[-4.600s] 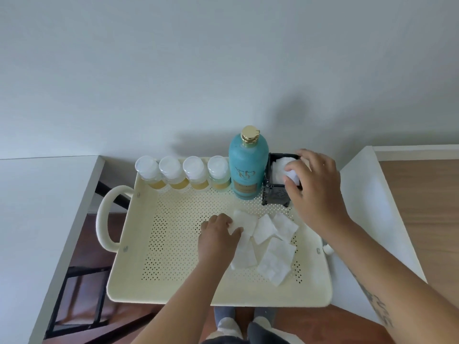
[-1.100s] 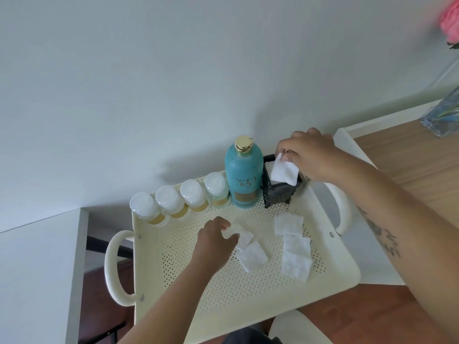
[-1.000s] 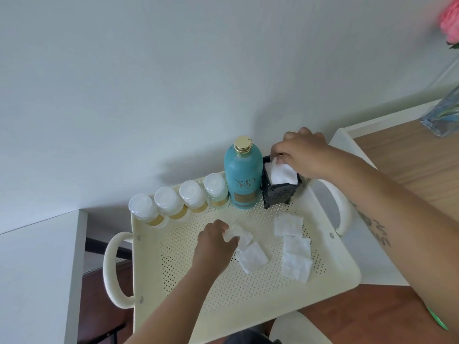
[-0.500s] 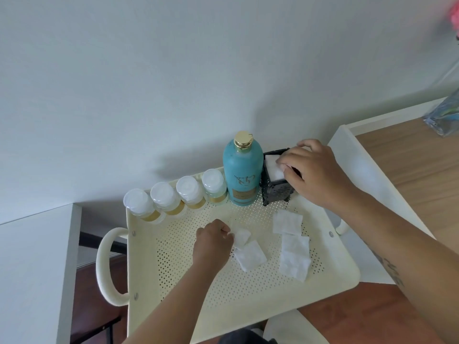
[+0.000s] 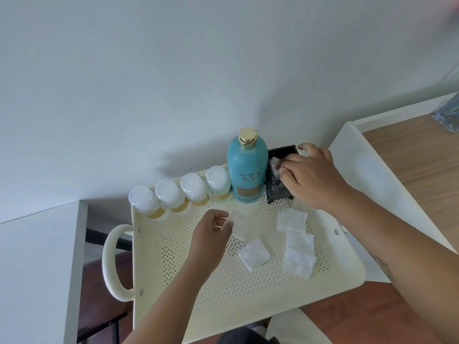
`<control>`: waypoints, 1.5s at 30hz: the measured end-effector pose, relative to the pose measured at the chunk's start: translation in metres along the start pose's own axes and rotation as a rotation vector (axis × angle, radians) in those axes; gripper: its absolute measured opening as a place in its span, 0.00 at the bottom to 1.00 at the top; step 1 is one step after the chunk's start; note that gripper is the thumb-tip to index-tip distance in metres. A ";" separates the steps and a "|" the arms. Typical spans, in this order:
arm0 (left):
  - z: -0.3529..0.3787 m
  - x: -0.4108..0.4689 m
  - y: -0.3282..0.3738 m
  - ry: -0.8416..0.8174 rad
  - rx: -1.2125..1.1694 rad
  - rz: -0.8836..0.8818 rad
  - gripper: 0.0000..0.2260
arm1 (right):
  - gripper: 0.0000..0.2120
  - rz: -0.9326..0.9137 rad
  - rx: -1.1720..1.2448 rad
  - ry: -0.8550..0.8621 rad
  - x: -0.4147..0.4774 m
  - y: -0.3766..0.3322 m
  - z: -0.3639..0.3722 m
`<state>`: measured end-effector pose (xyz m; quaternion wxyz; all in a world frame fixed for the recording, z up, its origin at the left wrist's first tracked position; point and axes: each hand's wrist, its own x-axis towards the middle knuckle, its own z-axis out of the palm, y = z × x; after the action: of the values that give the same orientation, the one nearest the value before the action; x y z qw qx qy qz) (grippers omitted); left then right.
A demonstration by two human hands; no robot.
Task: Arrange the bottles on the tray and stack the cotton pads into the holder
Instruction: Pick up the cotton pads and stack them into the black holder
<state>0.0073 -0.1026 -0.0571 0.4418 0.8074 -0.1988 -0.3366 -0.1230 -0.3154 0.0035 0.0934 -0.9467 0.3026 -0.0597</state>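
A cream perforated tray [image 5: 223, 289] carries several small white-capped bottles [image 5: 171, 198] in a row along its back edge, beside a tall teal bottle [image 5: 247, 170] with a gold cap. Right of that stands the black cotton pad holder [image 5: 275, 188]. My right hand [image 5: 313, 177] rests over the holder, fingers pressing a white pad [image 5: 274, 161] down inside it. My left hand [image 5: 211, 237] pinches a loose pad [image 5: 239, 225] at mid-tray. Three more pads lie flat: one in the middle [image 5: 254, 254], two at the right [image 5: 291, 219] [image 5: 299, 256].
A white wall rises directly behind the tray. A white shelf top [image 5: 32, 269] lies at the left, and a wooden tabletop with a white rim [image 5: 409, 175] at the right. A tray handle [image 5: 111, 261] sticks out at the left. Reddish floor shows below.
My right hand has lowered the pad into the holder and now presses on it. My left hand has lifted a pad's edge from the tray. The camera has shifted slightly.
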 end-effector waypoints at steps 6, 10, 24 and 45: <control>-0.006 -0.007 0.019 -0.017 -0.163 0.028 0.04 | 0.25 -0.002 -0.042 -0.051 0.002 0.000 0.002; -0.007 -0.009 0.033 -0.036 -0.217 0.070 0.04 | 0.13 -0.014 0.058 0.249 -0.010 -0.006 -0.009; 0.005 -0.013 0.057 -0.123 -0.208 0.148 0.05 | 0.02 0.190 0.826 0.119 -0.033 -0.031 -0.028; 0.033 -0.015 -0.018 -0.123 0.569 0.049 0.07 | 0.06 0.106 0.145 0.312 -0.006 -0.008 -0.005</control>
<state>-0.0262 -0.1032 -0.0795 0.1927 0.8719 -0.3313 -0.3049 -0.1243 -0.3065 0.0094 0.1163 -0.8994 0.3580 -0.2224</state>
